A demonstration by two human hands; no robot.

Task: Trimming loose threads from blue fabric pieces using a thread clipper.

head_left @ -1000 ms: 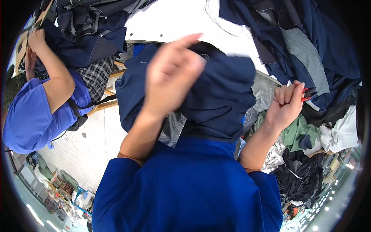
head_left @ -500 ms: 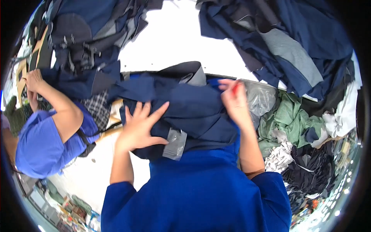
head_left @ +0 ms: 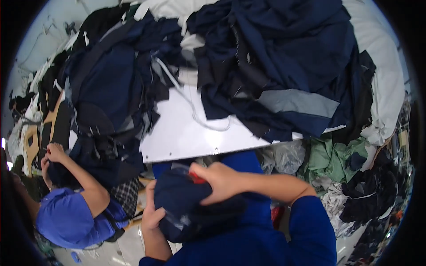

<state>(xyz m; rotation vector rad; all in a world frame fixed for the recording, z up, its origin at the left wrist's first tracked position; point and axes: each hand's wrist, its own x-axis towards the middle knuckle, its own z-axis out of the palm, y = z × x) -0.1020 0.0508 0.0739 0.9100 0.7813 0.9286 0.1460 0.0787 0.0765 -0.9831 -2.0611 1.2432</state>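
A bunched navy garment (head_left: 179, 188) is held up over my lap, in front of the table edge. My left hand (head_left: 153, 213) grips its left side, the thumb on the front near a clear plastic piece (head_left: 179, 219). On the upper right side of the bundle, my right hand (head_left: 219, 181) is closed, fingers over the cloth. A small red object (head_left: 196, 177) shows in that hand, its kind hidden by the fingers. The lower part of the garment is dark and blurred against my blue clothes.
A white table (head_left: 177, 133) stands ahead, with navy garment heaps at left (head_left: 106, 84) and right (head_left: 288, 53). A white cord (head_left: 191, 104) lies between them. To the right are clear plastic bags (head_left: 284, 157) and green cloth (head_left: 333, 159). A co-worker in a purple-blue shirt (head_left: 71, 217) sits at left.
The garment lay spread across my lap, my left hand flat on it with fingers spread. Now it is bunched and lifted between both hands. The view has tilted up, showing more table.
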